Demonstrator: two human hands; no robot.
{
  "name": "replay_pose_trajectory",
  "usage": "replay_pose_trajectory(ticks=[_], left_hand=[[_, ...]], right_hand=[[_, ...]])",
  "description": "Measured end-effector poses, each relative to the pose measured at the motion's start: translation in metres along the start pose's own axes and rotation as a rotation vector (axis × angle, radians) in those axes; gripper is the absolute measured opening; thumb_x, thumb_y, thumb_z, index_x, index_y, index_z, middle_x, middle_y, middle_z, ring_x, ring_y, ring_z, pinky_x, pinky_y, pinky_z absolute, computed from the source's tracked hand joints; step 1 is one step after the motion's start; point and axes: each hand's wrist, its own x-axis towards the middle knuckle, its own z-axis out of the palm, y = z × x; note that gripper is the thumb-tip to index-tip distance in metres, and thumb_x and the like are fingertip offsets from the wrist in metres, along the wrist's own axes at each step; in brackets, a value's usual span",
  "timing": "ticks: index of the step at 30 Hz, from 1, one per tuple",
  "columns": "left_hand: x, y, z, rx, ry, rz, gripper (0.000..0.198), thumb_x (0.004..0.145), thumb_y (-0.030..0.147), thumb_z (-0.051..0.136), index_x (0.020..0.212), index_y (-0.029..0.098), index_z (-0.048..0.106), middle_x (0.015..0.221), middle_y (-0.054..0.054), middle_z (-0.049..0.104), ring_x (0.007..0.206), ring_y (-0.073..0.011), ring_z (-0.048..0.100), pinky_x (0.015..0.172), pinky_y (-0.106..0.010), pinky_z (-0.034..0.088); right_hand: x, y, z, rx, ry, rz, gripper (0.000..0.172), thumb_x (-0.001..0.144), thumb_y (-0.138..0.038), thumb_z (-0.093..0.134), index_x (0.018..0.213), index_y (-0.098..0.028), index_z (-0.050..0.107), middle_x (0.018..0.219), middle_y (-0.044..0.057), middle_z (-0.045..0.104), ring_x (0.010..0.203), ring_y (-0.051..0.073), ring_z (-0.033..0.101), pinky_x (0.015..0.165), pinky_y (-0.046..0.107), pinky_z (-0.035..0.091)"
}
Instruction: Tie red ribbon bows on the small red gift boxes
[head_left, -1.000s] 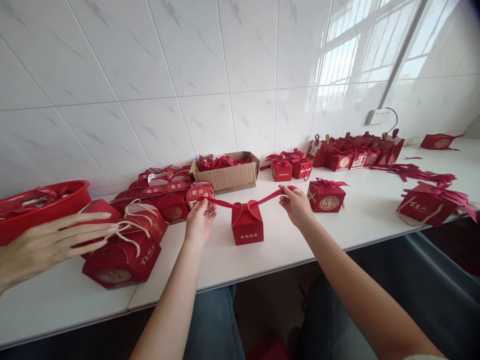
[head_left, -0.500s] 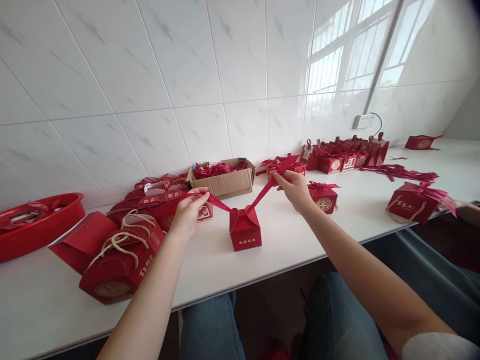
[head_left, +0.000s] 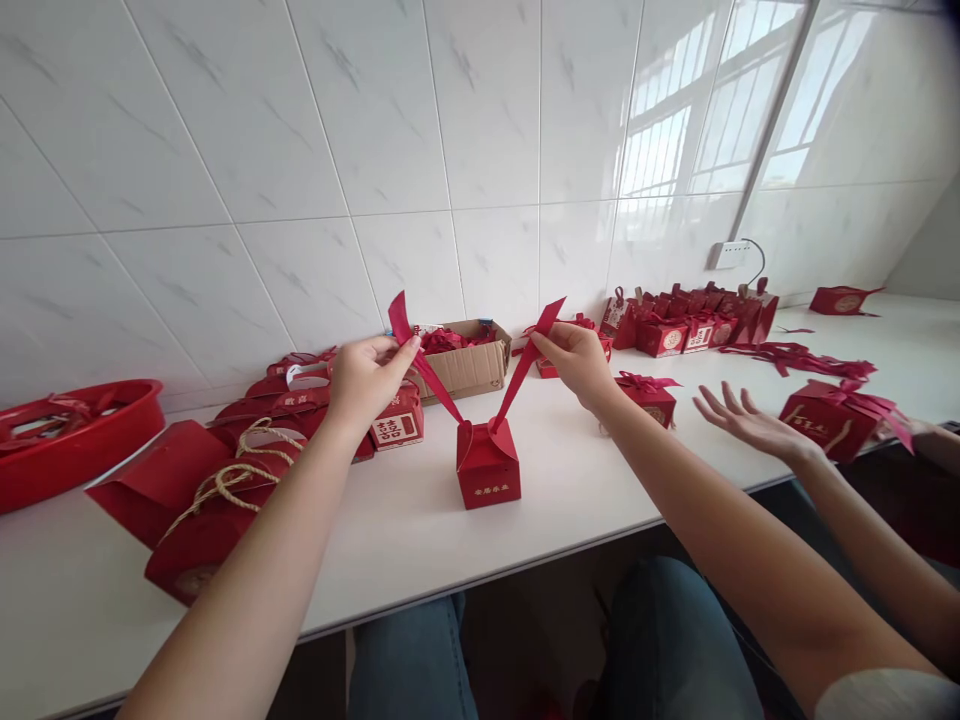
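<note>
A small red gift box (head_left: 488,466) with gold lettering stands on the white counter (head_left: 420,525) in front of me. A red ribbon (head_left: 442,388) runs through its top and rises in a V. My left hand (head_left: 367,378) pinches the left ribbon end, raised above the counter. My right hand (head_left: 576,359) pinches the right end at about the same height. Both ends stick up past my fingers.
A cardboard box (head_left: 466,362) of red ribbons sits by the tiled wall. Larger red boxes with rope handles (head_left: 217,510) lie left, near a red basin (head_left: 71,440). More red boxes (head_left: 686,322) line the back right. Another person's open hand (head_left: 746,424) reaches in at right.
Both my hands have lifted the ribbon ends from nearly level to a steep V. The hand at far left is gone; another person's open hand has come in at right.
</note>
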Motion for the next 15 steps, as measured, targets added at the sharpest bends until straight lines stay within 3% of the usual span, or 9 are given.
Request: replay_pose_trajectory(ticks=[9, 15], left_hand=[[0.001, 0.011, 0.004, -0.066, 0.003, 0.004, 0.030, 0.072, 0.045, 0.065, 0.064, 0.016, 0.069, 0.053, 0.000, 0.058, 0.046, -0.0121, 0.049, 0.046, -0.023, 0.038], [0.007, 0.013, 0.010, -0.252, -0.120, -0.091, 0.038, 0.076, 0.051, 0.060, 0.071, 0.015, 0.070, 0.062, -0.004, 0.063, 0.053, -0.0145, 0.054, 0.051, -0.025, 0.047]], right_hand=[[0.005, -0.004, 0.015, -0.058, -0.016, -0.010, 0.028, 0.075, -0.043, 0.062, 0.078, -0.016, 0.070, 0.068, 0.004, 0.067, 0.062, 0.016, 0.058, 0.054, 0.027, 0.044], [0.010, -0.015, 0.020, 0.096, -0.074, 0.031, 0.027, 0.073, -0.041, 0.066, 0.081, -0.017, 0.073, 0.077, 0.005, 0.071, 0.074, 0.019, 0.064, 0.066, 0.031, 0.050]])
